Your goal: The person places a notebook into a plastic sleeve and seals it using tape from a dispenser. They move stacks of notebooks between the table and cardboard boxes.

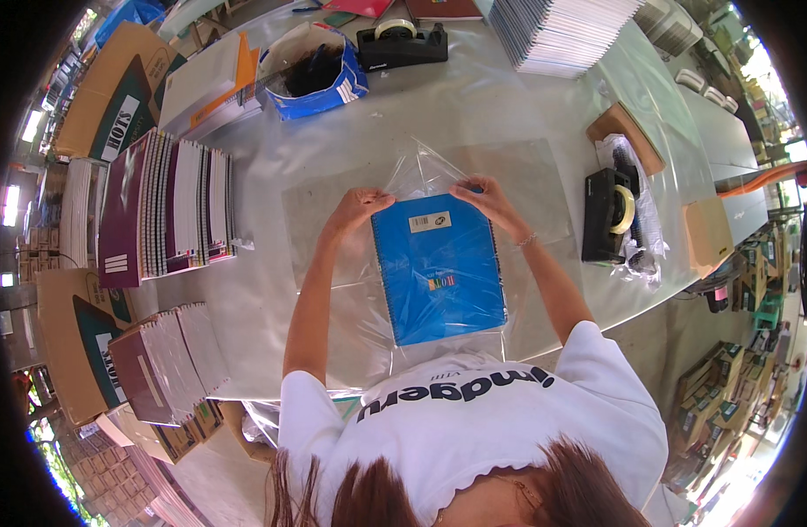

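A blue spiral-bound notebook (440,307) lies in front of me, its coil along the left edge and a white label near the far edge. Clear plastic film wraps it like a sleeve, and the loose end of this clear plastic sleeve (418,167) rises to a peak beyond the far edge. At the notebook's far left corner, my left hand (367,211) pinches the film with closed fingers. My right hand (489,204) does the same at the far right corner, thumb and fingers together. Another flat clear plastic sheet (544,189) lies beneath on the table.
Upright purple notebooks (158,206) stand to the left, with a second notebook stack (171,360) nearer me. A blue box (320,88) and a black tape dispenser (403,46) are at the back. Another tape dispenser (601,220) stands right. White books (562,31) are piled far right.
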